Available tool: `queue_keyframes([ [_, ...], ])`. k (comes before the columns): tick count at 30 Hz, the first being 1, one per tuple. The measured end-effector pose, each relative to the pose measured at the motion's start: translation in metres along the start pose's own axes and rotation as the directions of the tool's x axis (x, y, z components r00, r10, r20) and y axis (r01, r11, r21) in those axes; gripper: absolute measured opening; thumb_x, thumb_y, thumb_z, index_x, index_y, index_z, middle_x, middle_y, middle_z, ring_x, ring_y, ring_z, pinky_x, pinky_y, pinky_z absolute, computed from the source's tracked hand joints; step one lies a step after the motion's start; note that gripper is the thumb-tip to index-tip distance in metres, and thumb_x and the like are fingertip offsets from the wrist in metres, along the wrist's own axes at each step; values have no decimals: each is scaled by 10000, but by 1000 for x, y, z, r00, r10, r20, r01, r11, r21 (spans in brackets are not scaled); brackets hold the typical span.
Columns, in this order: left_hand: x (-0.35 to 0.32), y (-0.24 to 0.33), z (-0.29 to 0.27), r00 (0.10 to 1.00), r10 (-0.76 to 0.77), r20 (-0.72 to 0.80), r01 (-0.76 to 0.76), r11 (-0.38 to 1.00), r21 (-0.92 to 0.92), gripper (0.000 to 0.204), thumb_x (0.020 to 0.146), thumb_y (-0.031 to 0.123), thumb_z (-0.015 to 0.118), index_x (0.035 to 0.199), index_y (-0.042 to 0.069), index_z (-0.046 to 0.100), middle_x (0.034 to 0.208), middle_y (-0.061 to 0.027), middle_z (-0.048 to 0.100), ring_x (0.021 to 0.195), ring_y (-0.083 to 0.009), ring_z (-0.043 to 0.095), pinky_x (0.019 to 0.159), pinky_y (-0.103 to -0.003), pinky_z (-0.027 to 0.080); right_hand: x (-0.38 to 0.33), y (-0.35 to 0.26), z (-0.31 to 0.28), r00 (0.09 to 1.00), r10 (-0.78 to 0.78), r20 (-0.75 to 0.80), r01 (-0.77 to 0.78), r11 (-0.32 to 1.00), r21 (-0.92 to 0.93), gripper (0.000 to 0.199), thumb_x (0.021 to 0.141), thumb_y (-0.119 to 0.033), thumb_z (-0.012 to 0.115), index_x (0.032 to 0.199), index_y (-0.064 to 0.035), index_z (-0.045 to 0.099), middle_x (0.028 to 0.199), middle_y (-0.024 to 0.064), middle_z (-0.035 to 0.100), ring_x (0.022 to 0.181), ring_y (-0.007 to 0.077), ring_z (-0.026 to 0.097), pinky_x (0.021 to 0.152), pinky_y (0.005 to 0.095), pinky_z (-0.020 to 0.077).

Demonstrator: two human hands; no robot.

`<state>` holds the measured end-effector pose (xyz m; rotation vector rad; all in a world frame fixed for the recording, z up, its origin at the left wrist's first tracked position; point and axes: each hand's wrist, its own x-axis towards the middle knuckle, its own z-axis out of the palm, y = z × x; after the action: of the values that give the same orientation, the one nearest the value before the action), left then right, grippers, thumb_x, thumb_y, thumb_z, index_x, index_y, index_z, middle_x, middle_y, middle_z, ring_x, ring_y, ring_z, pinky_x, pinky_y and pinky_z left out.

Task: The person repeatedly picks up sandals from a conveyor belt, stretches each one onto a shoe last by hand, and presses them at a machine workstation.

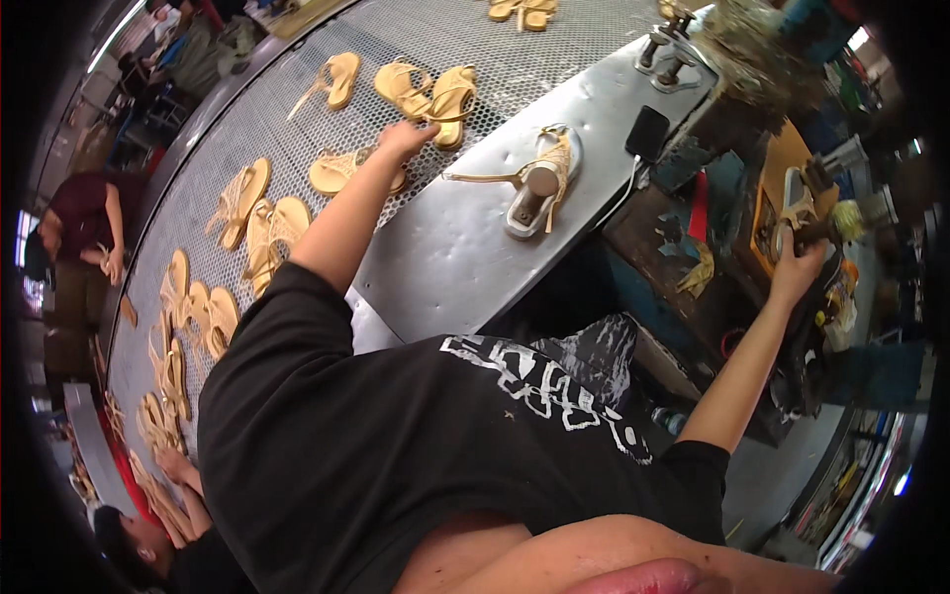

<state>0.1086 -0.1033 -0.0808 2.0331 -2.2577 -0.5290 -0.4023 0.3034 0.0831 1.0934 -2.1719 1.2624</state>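
Observation:
My left hand [404,142] reaches over the mesh surface, its fingers closed at the edge of a tan sandal [453,97] with woven straps. Another tan sandal [399,87] lies against it, and one more sandal [336,170] is below my wrist. On the metal plate, a strappy sandal upper [554,163] is fitted around a grey sole-shaped holder [522,211] with a round post. Off to the right, my right hand [798,262] is closed beside a machine, at a light strappy piece [795,206] on a pale form. What exactly its fingers grip is hidden.
Several tan sandals [265,238] are spread along the mesh conveyor [297,129] on the left. A phone [647,133] with a white cable lies at the plate's right edge, near metal posts [673,67]. Two other people [84,223] are at the far left and lower left.

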Motion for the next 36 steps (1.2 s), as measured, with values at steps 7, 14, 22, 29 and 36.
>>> queue_keyframes([
  [7,-8,64,24,941,-167,-295,117,977,-179,816,799,616,581,1273,-45,519,1364,-196,482,1321,-365,345,1070,-461,313,7,-14,5,987,127,96,-109,978,-176,503,805,-294,730,1126,40,535,1118,216,620,1079,343,591,902,392,447],
  [14,-30,68,-27,985,-31,-171,-155,282,-947,340,823,108,682,1124,-8,576,1020,-153,665,869,-251,686,745,-347,576,14,54,17,999,-9,48,21,969,-247,636,752,-336,764,1167,59,490,1163,261,580,1094,383,573,913,411,439],
  [22,-230,81,-47,616,779,-116,-40,-117,-992,480,809,156,739,1219,12,535,1057,-84,644,953,-180,638,841,-334,531,-103,-88,32,991,98,-93,-80,981,178,739,733,-205,780,1322,36,404,1260,177,531,1176,281,528,1014,390,388],
  [29,-253,138,-72,357,928,101,592,-141,-794,465,834,57,668,1265,27,494,1148,-111,616,1028,-238,633,897,-406,538,-216,-237,26,952,17,305,-255,597,761,510,703,13,701,1145,-6,447,1303,169,476,1251,271,452,1081,409,311],
  [36,-237,168,-80,848,529,-30,163,-313,-936,361,911,131,509,1257,74,426,1083,-126,589,922,-234,627,738,-372,554,-226,-224,-23,830,-289,478,-213,627,749,489,644,39,696,1038,-50,420,1263,186,554,1353,387,373,1090,457,305],
])
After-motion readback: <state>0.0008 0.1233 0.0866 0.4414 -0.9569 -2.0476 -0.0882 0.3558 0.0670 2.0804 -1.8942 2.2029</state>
